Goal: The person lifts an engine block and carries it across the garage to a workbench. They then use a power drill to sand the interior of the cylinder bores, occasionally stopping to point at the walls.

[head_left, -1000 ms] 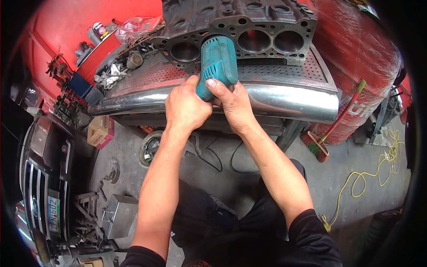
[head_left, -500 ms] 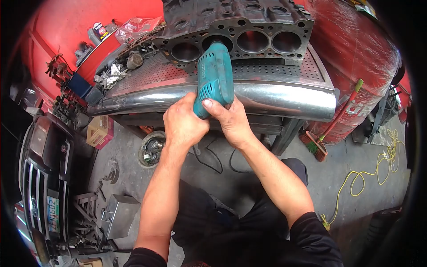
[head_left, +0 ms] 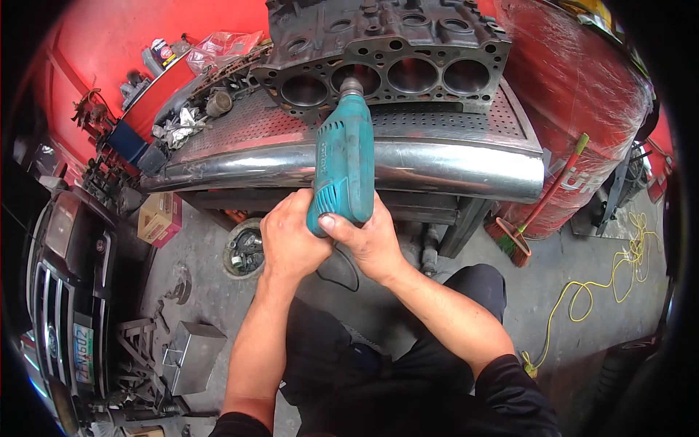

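Up at twelve o'clock from where the person stands, a metal counter (head_left: 437, 164) runs crosswise, its top pricked with rows of small holes, its front edge rounded and shiny. On it sits the block (head_left: 397, 54), four round bores (head_left: 413, 76) turned this way. Crumpled white stuff (head_left: 180, 130) lies toward ten o'clock among greasy parts, and past that, near eleven, I see a red wall (head_left: 196, 18). At two stands a big wrapped thing (head_left: 582, 109), red under wrinkled plastic, with a broom (head_left: 560, 175) propped up just in front. Yellow cord (head_left: 636, 251) sprawls over the grey floor (head_left: 539, 291) between three and four. Round at nine there's a box (head_left: 160, 218) and, nearer the person, a bucket (head_left: 228, 251) of bits; a dark truck (head_left: 62, 306) noses in beyond, between eight and nine.

Both forearms come bare out of black sleeves (head_left: 517, 386), the left from between six and seven o'clock, the right from between four and five, meeting at the green drill (head_left: 348, 160). Left hand (head_left: 293, 237) and right hand (head_left: 375, 237) have their fingers wrapped round its rear end, the right thumb across the back. The drill points just past twelve, its chuck (head_left: 351, 86) overlapping the second bore from the left; whether anything touches inside, I can't tell.
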The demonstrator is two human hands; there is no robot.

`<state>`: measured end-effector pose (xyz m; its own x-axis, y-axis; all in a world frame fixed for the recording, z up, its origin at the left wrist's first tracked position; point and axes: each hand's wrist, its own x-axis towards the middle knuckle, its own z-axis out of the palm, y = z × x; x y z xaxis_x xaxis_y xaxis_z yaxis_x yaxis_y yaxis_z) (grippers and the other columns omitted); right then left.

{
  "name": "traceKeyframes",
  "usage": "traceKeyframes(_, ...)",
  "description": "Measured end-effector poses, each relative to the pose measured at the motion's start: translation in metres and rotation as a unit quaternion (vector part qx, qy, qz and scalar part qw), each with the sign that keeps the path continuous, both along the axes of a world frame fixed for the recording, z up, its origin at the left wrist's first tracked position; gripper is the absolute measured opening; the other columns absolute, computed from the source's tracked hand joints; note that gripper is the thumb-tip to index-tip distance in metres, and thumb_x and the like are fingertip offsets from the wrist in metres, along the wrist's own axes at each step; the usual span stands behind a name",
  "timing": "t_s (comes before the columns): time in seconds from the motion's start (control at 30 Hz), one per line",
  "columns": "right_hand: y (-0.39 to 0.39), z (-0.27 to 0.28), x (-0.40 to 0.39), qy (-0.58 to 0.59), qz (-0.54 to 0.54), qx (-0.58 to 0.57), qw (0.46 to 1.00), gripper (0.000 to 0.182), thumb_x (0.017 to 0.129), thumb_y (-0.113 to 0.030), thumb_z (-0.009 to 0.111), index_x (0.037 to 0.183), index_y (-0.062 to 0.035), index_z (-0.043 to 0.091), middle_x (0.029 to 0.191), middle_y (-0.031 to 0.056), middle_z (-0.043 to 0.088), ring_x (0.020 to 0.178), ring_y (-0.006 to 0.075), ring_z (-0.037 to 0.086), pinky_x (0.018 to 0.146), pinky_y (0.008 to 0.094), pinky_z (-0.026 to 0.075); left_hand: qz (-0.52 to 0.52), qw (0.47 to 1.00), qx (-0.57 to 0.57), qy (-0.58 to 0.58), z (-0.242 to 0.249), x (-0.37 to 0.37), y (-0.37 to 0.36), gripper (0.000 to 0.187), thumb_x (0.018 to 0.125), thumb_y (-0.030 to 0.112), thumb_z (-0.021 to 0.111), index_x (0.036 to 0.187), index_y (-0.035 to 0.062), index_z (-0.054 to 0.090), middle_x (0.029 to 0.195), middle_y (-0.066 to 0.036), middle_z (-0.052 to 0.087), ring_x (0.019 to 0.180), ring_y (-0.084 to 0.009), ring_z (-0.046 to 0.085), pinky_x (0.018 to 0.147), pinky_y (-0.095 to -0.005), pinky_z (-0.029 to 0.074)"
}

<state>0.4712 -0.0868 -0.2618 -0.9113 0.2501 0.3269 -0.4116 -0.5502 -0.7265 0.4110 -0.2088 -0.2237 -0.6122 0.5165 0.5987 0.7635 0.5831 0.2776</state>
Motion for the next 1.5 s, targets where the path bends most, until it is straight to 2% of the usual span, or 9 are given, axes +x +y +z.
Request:
traceKeyframes(0.47, -0.015, -0.004, 0.017, -0.011, -0.010, 0.021, 1.000, 0.072, 0.084, -0.017, 0.082, 0.140, -0.0010, 0.039, 0.124, 0.0068, 0.056, 0.115, 0.0139, 0.055, 0.103, 0.0332, 0.045, -0.027, 0.999, -0.003, 0.018, -0.006, 0.010, -0.018, 0.035, 0.063, 0.009, 0.072, 0.096, 0.0032, 0.061, 0.084, -0.015, 0.065, 0.082, -0.0383, 0.066, 0.070, -0.0473, 0.053)
traceKeyframes(1.5, -0.028, -0.006, 0.028, -0.009, -0.015, 0.013, 1.000, 0.075, 0.085, -0.013, 0.080, 0.143, -0.0029, 0.035, 0.127, 0.0063, 0.053, 0.119, 0.0146, 0.052, 0.105, 0.0342, 0.044, -0.037, 0.999, 0.004, 0.027, -0.006, 0.021, -0.025, 0.033, 0.061, 0.007, 0.072, 0.093, 0.0046, 0.061, 0.080, -0.013, 0.063, 0.077, -0.0373, 0.065, 0.067, -0.0457, 0.052)
